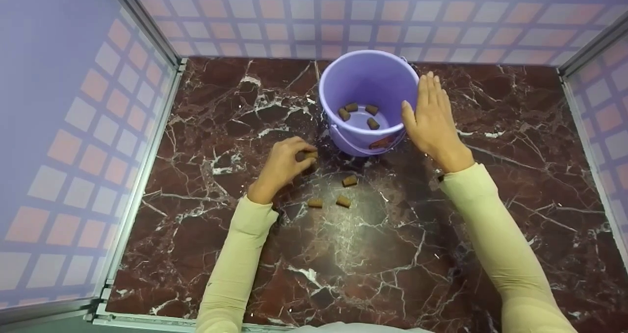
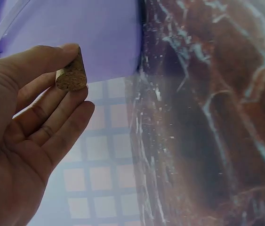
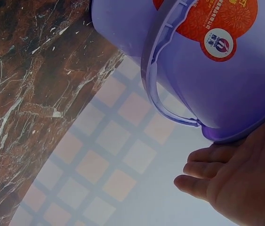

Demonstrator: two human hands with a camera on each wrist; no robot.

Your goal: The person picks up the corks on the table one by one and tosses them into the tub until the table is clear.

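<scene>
In the head view my left hand (image 1: 283, 165) pinches a cork (image 2: 73, 77) between thumb and fingertips, just left of the purple bucket (image 1: 360, 145). Three more corks lie on the marble-patterned table in front of the bucket: one cork (image 1: 350, 180) nearest it, another cork (image 1: 343, 201) closer to me, and a third cork (image 1: 315, 203) to the left. Several corks (image 1: 373, 123) rest on the bucket's bottom. At the bucket's right side my right hand (image 1: 431, 122) touches the rim, its fingers straight along the outside and its thumb over the edge.
The bucket's handle (image 3: 153, 75) hangs down its front, beside a red label (image 3: 231, 19). Checkered panels (image 1: 294, 24) in metal frames bound the dark red table (image 1: 206, 254) at the back, left and right.
</scene>
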